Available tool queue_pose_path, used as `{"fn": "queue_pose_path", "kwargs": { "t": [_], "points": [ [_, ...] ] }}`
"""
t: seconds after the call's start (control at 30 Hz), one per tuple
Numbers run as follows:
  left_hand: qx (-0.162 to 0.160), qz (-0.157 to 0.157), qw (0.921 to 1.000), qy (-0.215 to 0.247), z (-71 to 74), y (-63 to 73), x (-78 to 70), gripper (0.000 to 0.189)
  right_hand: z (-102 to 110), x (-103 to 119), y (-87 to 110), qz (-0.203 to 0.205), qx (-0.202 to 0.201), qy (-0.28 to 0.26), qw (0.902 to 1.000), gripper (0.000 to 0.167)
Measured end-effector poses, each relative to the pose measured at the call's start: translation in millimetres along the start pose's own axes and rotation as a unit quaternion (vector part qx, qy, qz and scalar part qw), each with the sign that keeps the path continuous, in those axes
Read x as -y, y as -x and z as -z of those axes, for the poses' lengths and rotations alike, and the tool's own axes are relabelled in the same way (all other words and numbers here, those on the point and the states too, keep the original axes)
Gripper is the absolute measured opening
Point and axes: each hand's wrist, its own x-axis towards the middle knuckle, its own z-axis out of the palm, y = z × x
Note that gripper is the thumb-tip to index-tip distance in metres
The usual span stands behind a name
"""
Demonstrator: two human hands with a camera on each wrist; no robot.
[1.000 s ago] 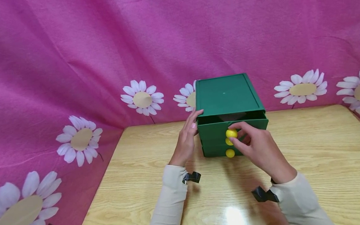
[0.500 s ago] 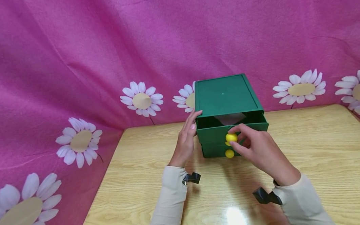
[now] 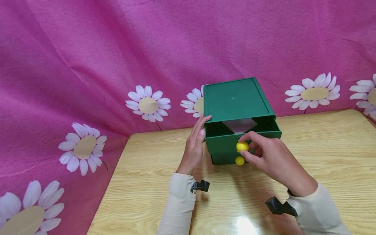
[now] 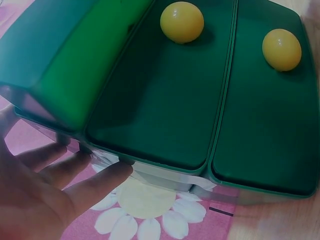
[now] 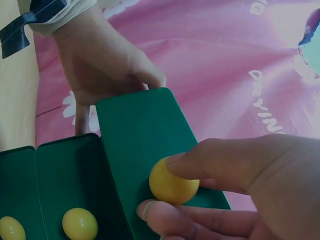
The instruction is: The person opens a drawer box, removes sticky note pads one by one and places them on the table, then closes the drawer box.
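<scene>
A green drawer cabinet (image 3: 238, 98) stands on the table with round yellow knobs on its fronts. Its top drawer (image 3: 219, 144) is pulled partway out, and a pale, flat, paper-like piece (image 3: 240, 125) shows inside. My right hand (image 3: 274, 159) pinches the top drawer's yellow knob (image 5: 172, 182) between thumb and fingers. Against the cabinet's left side rests my left hand (image 3: 192, 147), fingers extended, one fingertip over the top edge. In the left wrist view, two lower knobs (image 4: 182, 22) sit on drawer fronts that are pushed in.
The wooden table (image 3: 140, 191) reaches back to a pink cloth (image 3: 171, 44) printed with white daisies, which hangs close behind the cabinet. Black wrist mounts (image 3: 202, 185) stick out from both beige sleeves.
The top drawer has slid further out toward me, with my right hand drawing its knob forward. More of the pale piece inside shows. My left hand stays at the cabinet's side.
</scene>
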Motion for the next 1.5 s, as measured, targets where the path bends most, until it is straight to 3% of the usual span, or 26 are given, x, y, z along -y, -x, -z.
{"fn": "queue_pose_path", "kwargs": {
  "t": [0.37,0.7,1.3,1.5],
  "points": [
    [-0.003,-0.009,0.9999,-0.014,-1.3,-2.4,7.0,0.045,4.1,1.9,2.0,0.010,0.013,0.014,0.9998,0.024],
    [-0.005,-0.020,0.9995,-0.023,-3.6,-6.8,37.7,0.043,7.5,5.0,6.5,0.019,0.018,0.023,0.9994,0.024],
    [-0.004,-0.018,0.9995,-0.024,-3.5,-4.6,38.4,0.043,11.3,11.0,12.2,0.029,0.041,0.038,0.9980,0.025],
    [-0.005,-0.013,0.9996,-0.023,-2.5,-4.1,24.1,0.044,12.3,12.8,14.2,0.044,0.041,0.042,0.9973,0.023]
  ]
}}
